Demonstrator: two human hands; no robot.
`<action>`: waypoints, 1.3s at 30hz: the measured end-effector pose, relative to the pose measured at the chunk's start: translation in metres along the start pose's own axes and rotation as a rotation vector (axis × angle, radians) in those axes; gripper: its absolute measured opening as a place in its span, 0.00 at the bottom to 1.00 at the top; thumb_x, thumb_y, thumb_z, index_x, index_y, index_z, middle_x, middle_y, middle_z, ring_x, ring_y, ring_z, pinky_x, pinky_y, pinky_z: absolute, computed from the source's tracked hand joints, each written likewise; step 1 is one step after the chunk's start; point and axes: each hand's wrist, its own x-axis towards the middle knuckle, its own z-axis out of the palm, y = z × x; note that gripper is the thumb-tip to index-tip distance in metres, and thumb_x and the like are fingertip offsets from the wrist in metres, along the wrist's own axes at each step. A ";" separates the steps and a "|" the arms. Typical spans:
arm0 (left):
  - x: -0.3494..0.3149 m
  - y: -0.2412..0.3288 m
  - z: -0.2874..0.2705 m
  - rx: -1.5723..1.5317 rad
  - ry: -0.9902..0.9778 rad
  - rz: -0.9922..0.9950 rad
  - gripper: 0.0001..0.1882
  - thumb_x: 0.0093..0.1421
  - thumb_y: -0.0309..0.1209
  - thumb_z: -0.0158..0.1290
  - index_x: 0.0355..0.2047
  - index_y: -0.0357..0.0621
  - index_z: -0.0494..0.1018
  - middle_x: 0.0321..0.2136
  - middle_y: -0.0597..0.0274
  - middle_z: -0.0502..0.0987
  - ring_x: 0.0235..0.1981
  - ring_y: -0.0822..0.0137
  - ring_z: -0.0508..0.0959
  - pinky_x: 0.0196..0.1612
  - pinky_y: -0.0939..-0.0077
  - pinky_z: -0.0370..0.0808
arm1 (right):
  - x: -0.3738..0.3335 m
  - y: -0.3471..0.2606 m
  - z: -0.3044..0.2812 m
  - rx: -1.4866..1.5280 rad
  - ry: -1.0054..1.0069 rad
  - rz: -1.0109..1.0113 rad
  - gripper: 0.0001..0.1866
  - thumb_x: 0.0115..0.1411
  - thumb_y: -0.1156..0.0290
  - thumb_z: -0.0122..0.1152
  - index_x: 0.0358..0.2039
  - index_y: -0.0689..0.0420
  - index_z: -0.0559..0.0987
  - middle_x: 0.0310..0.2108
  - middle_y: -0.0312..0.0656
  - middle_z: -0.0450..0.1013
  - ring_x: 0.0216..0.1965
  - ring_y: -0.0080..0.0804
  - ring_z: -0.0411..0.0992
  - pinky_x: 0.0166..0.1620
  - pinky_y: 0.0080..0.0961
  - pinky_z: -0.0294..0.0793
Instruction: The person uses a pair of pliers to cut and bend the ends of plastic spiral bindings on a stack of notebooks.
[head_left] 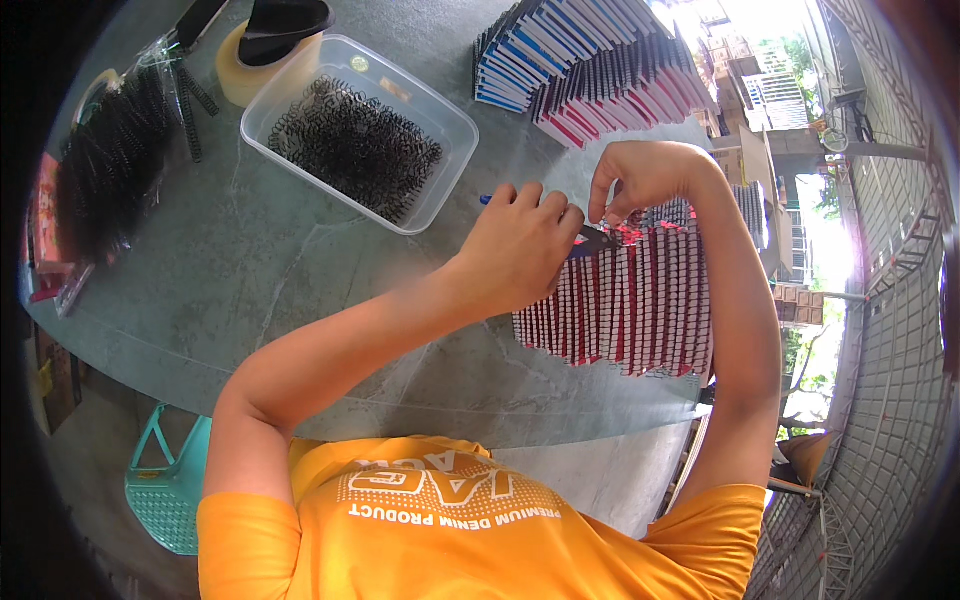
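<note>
My left hand (520, 245) is wrapped round blue-handled pliers (594, 240), whose dark jaws point right at the top of a row of spiral-bound notebooks (620, 310). The notebooks stand packed side by side, their black coils and red-and-white edges facing up. My right hand (650, 178) bends down over the row's far end, thumb and fingers drawn together close to the jaws. Whatever is between those fingertips is too small to make out. Beyond my left hand sits a clear plastic container (455, 165) with a heap of black binding coils (350, 150).
Stacked notebooks with blue edges (560, 50) and pink edges (625, 95) stand at the far right of the grey table (330, 290). At the left lie a tape roll (235, 70) and bagged black coils (115, 180). A turquoise stool (170, 480) is below the table edge.
</note>
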 end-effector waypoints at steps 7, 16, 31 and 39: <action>0.002 -0.003 -0.002 0.019 0.070 0.040 0.23 0.40 0.31 0.57 0.39 0.42 0.68 0.32 0.60 0.70 0.37 0.59 0.69 0.40 0.65 0.64 | 0.001 0.003 0.000 -0.001 0.018 0.001 0.13 0.42 0.79 0.63 0.33 0.60 0.81 0.25 0.41 0.77 0.25 0.24 0.75 0.32 0.20 0.74; 0.005 0.001 0.005 -0.065 -0.130 -0.030 0.16 0.42 0.29 0.56 0.34 0.41 0.69 0.29 0.58 0.72 0.34 0.57 0.74 0.38 0.66 0.68 | 0.000 0.001 0.002 -0.039 0.052 0.019 0.12 0.43 0.78 0.63 0.33 0.60 0.81 0.25 0.41 0.77 0.25 0.24 0.75 0.32 0.19 0.74; 0.011 0.007 -0.022 0.017 -0.096 -0.019 0.19 0.41 0.31 0.58 0.34 0.40 0.68 0.32 0.57 0.72 0.36 0.56 0.72 0.39 0.64 0.68 | 0.001 0.004 0.000 -0.039 0.038 -0.029 0.12 0.43 0.78 0.62 0.31 0.62 0.81 0.22 0.40 0.76 0.23 0.24 0.75 0.31 0.20 0.73; 0.021 0.010 -0.008 0.119 -0.037 0.046 0.23 0.42 0.31 0.57 0.41 0.40 0.68 0.32 0.57 0.72 0.36 0.57 0.71 0.39 0.66 0.66 | 0.001 0.006 0.001 -0.070 0.069 -0.014 0.13 0.42 0.76 0.62 0.32 0.59 0.81 0.24 0.40 0.77 0.26 0.25 0.76 0.32 0.21 0.73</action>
